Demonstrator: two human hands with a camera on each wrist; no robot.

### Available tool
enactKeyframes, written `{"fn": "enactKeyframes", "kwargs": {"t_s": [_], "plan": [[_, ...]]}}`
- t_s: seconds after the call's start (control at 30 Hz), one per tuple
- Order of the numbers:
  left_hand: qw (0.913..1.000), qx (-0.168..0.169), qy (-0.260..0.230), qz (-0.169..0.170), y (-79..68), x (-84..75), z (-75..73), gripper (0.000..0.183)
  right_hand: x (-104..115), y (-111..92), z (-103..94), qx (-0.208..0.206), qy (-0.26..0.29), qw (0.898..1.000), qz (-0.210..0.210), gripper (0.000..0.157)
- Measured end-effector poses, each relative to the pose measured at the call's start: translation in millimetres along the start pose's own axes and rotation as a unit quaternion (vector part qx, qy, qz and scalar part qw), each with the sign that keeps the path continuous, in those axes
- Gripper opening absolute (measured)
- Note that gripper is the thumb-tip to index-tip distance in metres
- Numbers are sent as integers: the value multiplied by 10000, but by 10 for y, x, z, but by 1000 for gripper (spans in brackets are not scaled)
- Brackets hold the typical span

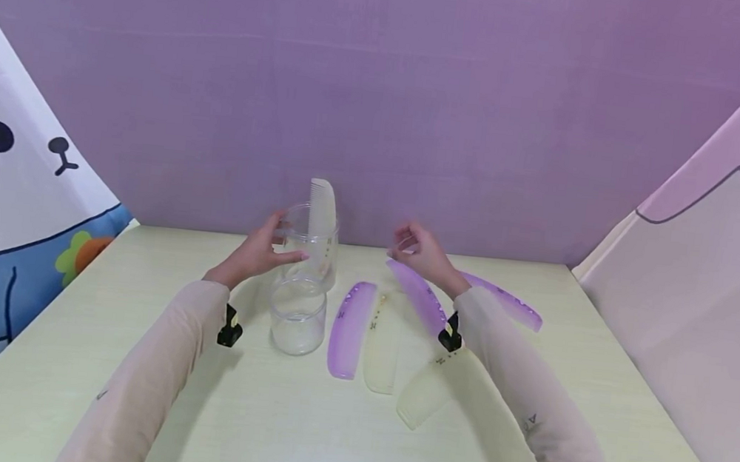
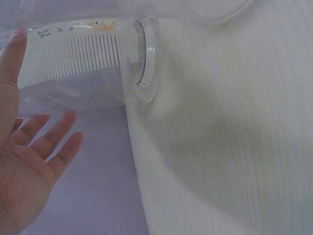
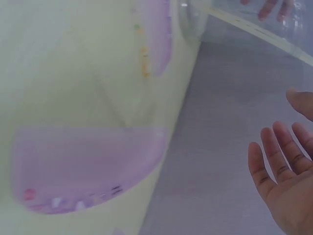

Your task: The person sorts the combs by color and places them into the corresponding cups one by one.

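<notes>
A pale comb (image 1: 323, 212) stands upright inside the farther clear jar (image 1: 331, 270), its top above the rim. My left hand (image 1: 264, 249) is around this jar's left side, thumb in front and fingers apart; whether they touch the glass is hard to tell. In the left wrist view, the comb's teeth (image 2: 73, 58) show through the jar wall. My right hand (image 1: 426, 253) hovers above the far end of a purple comb (image 1: 419, 295), fingers loosely bent and holding nothing. The right wrist view shows that hand (image 3: 293, 181) apart from the jar (image 3: 244, 29).
A second clear jar (image 1: 296, 335) stands nearer me, in front of the first. On the table (image 1: 244, 427) lie another purple comb (image 1: 351, 329), two pale combs, one upright to me (image 1: 382, 347) and one slanted (image 1: 424, 392), and a purple comb (image 1: 510, 304) beyond my right wrist.
</notes>
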State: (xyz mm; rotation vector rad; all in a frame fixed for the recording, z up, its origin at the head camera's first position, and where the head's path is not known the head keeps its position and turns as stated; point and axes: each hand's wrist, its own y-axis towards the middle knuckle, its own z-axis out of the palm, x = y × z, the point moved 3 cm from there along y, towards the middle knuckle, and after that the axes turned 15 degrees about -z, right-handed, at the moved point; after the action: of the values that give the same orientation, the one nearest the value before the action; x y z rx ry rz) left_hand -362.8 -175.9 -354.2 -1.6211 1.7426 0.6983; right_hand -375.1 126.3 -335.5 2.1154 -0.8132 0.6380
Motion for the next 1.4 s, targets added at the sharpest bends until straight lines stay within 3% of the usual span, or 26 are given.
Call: {"fn": "enactKeyframes", "kwargs": {"t_s": [0.23,0.57,0.73,0.9,1.4], "plan": [[10000,-50,67,16,8,-1,5,101,-131,-215,79,465,76,9988,108,39],[10000,-39,57,37,14,13,17,102,-236,-448,234,1268,-217,9914,225,50],[10000,-9,28,8,8,7,15,104,-279,-532,289,1474,-180,9883,341,52],[10000,-13,42,-76,17,14,16,103,-355,-574,330,1662,-270,9842,552,57],[9999,-35,27,-93,-4,-3,16,101,-344,-568,369,2138,-495,9741,555,63]]}}
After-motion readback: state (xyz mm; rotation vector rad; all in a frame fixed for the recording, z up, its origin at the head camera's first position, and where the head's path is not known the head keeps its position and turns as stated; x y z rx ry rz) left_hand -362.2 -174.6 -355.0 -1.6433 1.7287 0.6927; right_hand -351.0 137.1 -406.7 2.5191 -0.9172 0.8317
